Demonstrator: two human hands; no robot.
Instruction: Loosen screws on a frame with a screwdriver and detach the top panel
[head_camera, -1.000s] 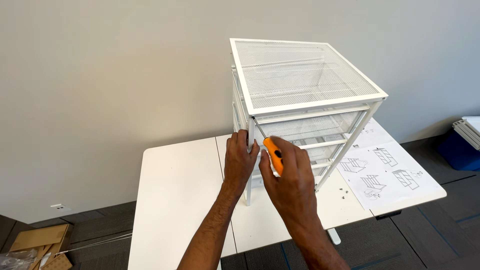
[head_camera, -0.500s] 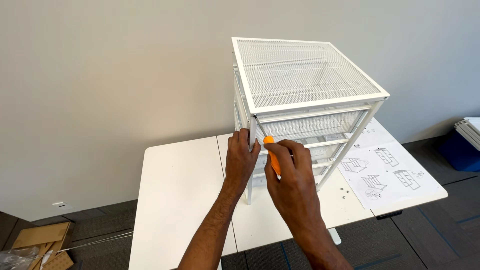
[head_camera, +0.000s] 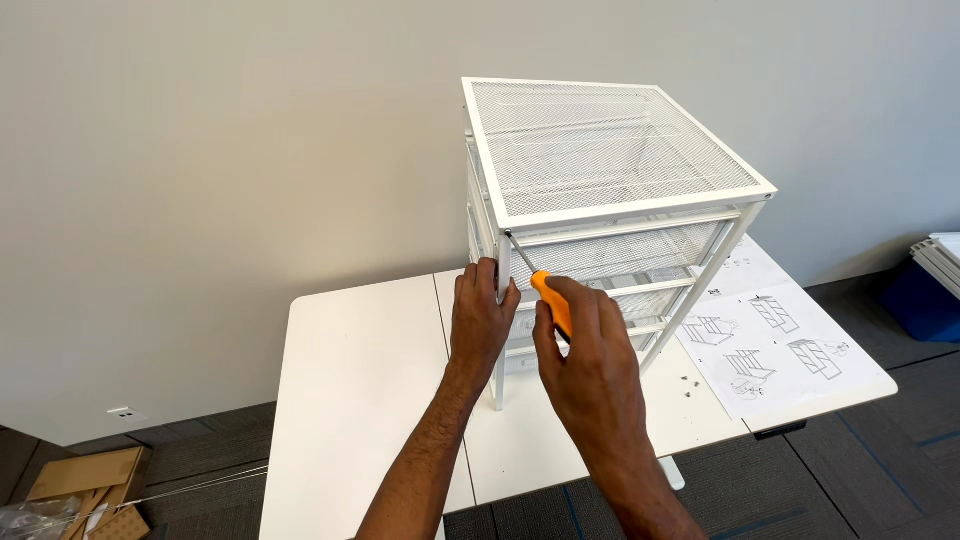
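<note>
A white wire-mesh drawer unit (head_camera: 610, 150) stands upright on a white table (head_camera: 350, 400). My left hand (head_camera: 482, 320) grips its near front leg, fingers wrapped around the post. My right hand (head_camera: 590, 370) holds an orange-handled screwdriver (head_camera: 548, 298); the metal shaft slants up and left, with its tip at the top of that same leg just under the mesh top. Several mesh drawers sit inside the frame.
An instruction sheet (head_camera: 780, 340) with line drawings lies on the table at the right, with small screws (head_camera: 688, 385) beside it. Cardboard pieces (head_camera: 85, 490) lie on the dark floor at the lower left. A blue bin (head_camera: 925, 300) stands at the far right. A grey wall rises behind.
The screwdriver has tilted so its tip now reaches up to the frame's top corner. My left hand keeps its hold on the leg. The view has shifted slightly.
</note>
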